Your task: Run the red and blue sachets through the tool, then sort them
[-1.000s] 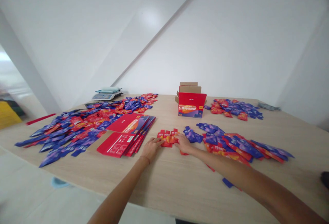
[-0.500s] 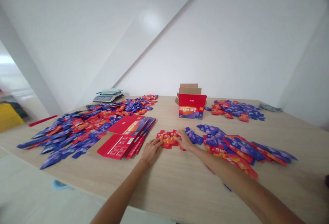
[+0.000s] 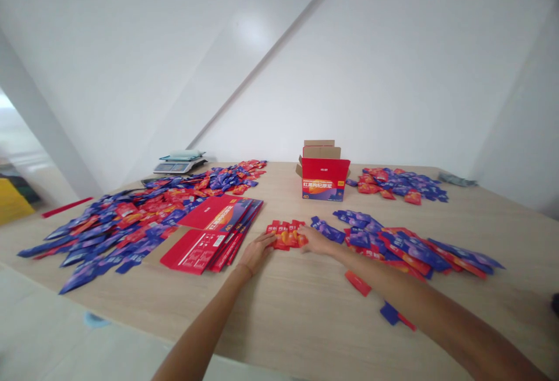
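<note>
A short row of red sachets (image 3: 285,235) lies side by side on the wooden table (image 3: 288,311). At the row's left edge is my left hand (image 3: 258,251), its fingertips touching the sachets. My right hand (image 3: 315,240) presses against the right edge, fingers bent around the end sachet. Between them the two hands hold the row from both sides. Just right of my right hand rest purple sachets (image 3: 327,230), beside a larger mixed pile (image 3: 402,247). Behind the row stands an open red carton (image 3: 324,180) with its flaps up.
Flat red cartons (image 3: 213,229) are stacked left of my left hand. A large sachet pile (image 3: 131,212) covers the table's left, with a scale (image 3: 179,165) behind it. Another pile (image 3: 399,184) sits back right. Loose sachets (image 3: 358,283) lie near my right forearm.
The red sachets are now squeezed into a tighter, more even row. My right hand has shifted slightly, and its forearm has moved, uncovering loose sachets beside it. The view has shifted a little.
</note>
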Demonstrator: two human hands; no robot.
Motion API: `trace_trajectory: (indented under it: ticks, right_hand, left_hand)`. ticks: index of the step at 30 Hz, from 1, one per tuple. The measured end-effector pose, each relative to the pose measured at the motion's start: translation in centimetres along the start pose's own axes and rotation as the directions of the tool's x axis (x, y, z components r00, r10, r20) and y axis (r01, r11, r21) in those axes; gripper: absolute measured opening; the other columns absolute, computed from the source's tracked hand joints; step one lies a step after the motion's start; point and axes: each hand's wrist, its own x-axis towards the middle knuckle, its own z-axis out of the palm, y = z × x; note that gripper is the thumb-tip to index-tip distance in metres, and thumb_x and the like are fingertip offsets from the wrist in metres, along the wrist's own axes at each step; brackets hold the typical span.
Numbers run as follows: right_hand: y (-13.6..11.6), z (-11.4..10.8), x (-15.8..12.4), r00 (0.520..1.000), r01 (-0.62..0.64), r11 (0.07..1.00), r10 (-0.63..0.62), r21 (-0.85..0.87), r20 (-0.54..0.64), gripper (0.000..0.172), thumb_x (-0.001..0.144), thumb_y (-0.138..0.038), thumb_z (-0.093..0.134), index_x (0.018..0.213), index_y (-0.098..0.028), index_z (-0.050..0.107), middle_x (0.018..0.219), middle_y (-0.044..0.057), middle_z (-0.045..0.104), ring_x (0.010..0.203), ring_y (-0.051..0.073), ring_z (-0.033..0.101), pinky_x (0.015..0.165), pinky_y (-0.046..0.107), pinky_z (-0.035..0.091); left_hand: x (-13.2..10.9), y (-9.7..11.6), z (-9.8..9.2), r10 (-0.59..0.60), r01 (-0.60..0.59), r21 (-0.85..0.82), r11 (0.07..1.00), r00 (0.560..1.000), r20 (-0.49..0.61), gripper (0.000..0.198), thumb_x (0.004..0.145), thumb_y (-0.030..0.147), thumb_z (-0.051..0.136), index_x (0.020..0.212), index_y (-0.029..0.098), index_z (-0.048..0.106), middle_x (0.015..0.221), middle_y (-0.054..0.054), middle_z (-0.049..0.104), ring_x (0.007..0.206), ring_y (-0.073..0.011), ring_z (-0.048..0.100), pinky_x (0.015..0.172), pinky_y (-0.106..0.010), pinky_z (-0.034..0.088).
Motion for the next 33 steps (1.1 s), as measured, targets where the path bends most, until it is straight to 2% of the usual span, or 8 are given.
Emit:
trace_trajectory:
  ticks: [3, 6, 10, 13, 17, 24, 29, 33]
  right_hand:
    - [-0.4, -0.1, -0.1, 0.999, 0.042, 0.999, -0.042, 0.023, -0.029, 0.079, 0.060, -0.035, 0.088, 0.134, -0.018, 0.065, 0.147, 0.017, 0.055, 0.140, 0.037, 0.045, 0.120, 0.049, 0.031]
    - [0.2, -1.3, -1.1, 0.997, 0.075, 0.997, -0.075, -0.003, -0.037, 0.093, 0.061, -0.042, 0.088, 0.144, -0.016, 0.055, 0.157, 0.019, 0.043, 0.149, 0.036, 0.032, 0.123, 0.049, 0.024]
    - [2.9, -4.3, -4.0, 0.999, -0.020, 0.988, 0.015, -0.156, -0.030, 0.106, 0.067, -0.039, 0.084, 0.157, -0.012, 0.035, 0.165, 0.020, 0.024, 0.155, 0.035, 0.015, 0.125, 0.051, 0.015]
    - [4.8, -6.1, -6.3, 0.997, -0.075, 0.980, 0.077, -0.183, 0.008, 0.100, 0.069, -0.037, 0.081, 0.155, -0.011, 0.038, 0.163, 0.020, 0.030, 0.152, 0.034, 0.026, 0.123, 0.047, 0.023]
    - [6.0, -6.8, -8.0, 0.992, -0.121, 0.971, 0.112, -0.206, -0.055, 0.071, 0.079, -0.031, 0.071, 0.146, -0.017, 0.054, 0.156, 0.015, 0.045, 0.146, 0.031, 0.039, 0.122, 0.043, 0.029]
    - [6.3, -9.2, -6.1, 0.985, -0.166, 0.957, 0.148, -0.237, -0.094, 0.057, 0.079, -0.027, 0.071, 0.135, -0.018, 0.064, 0.148, 0.016, 0.056, 0.141, 0.034, 0.047, 0.120, 0.047, 0.030]
    - [7.2, -13.2, -4.9, 0.992, -0.127, 0.965, 0.128, -0.228, -0.009, 0.064, 0.073, -0.026, 0.075, 0.136, -0.020, 0.064, 0.146, 0.012, 0.058, 0.136, 0.030, 0.053, 0.116, 0.041, 0.037]
    - [7.6, -13.6, -5.4, 0.995, -0.049, 0.978, 0.065, -0.204, 0.075, 0.074, 0.064, -0.017, 0.079, 0.136, -0.027, 0.064, 0.151, 0.006, 0.053, 0.139, 0.026, 0.050, 0.114, 0.034, 0.039]
  left_hand:
    - [0.2, -0.3, 0.1, -0.003, 0.003, -0.012, 1.000, 1.000, -0.023, 0.045, 0.096, 0.021, 0.053, 0.140, 0.025, 0.060, 0.147, -0.003, 0.057, 0.143, -0.0227, 0.044, 0.120, -0.043, 0.037]
    - [-0.2, -0.1, 0.1, -0.014, 0.014, -0.013, 1.000, 0.998, -0.061, 0.052, 0.096, 0.021, 0.051, 0.148, 0.023, 0.051, 0.151, -0.005, 0.052, 0.146, -0.0232, 0.039, 0.120, -0.042, 0.036]
    - [-0.6, 1.2, -0.2, 0.029, -0.028, 0.016, 0.999, 0.993, -0.115, 0.049, 0.101, 0.025, 0.045, 0.151, 0.025, 0.046, 0.155, -0.004, 0.048, 0.148, -0.0217, 0.036, 0.123, -0.043, 0.031]
    - [-0.2, 3.6, -0.1, 0.146, -0.135, 0.097, 0.986, 0.981, -0.128, 0.045, 0.101, 0.024, 0.044, 0.146, 0.027, 0.052, 0.151, -0.005, 0.052, 0.144, -0.0220, 0.042, 0.123, -0.045, 0.031]
    - [1.1, 8.3, 0.7, 0.229, -0.217, 0.147, 0.965, 0.971, -0.069, 0.045, 0.097, 0.018, 0.049, 0.141, 0.026, 0.058, 0.148, -0.006, 0.055, 0.142, -0.0248, 0.044, 0.122, -0.047, 0.031]
    - [1.5, 15.7, 4.0, 0.302, -0.305, 0.037, 0.951, 0.950, 0.080, 0.045, 0.093, 0.014, 0.050, 0.136, 0.024, 0.060, 0.145, -0.006, 0.058, 0.135, -0.0229, 0.051, 0.116, -0.039, 0.040]
    - [1.6, 17.9, 5.3, 0.239, -0.243, 0.036, 0.969, 0.966, 0.100, 0.049, 0.089, 0.009, 0.048, 0.134, 0.026, 0.061, 0.145, -0.005, 0.057, 0.132, -0.0229, 0.054, 0.113, -0.038, 0.043]
    - [1.9, 19.4, 5.5, 0.153, -0.160, 0.053, 0.986, 0.982, 0.115, 0.052, 0.088, 0.007, 0.047, 0.134, 0.025, 0.060, 0.144, -0.007, 0.057, 0.131, -0.0239, 0.054, 0.112, -0.038, 0.045]
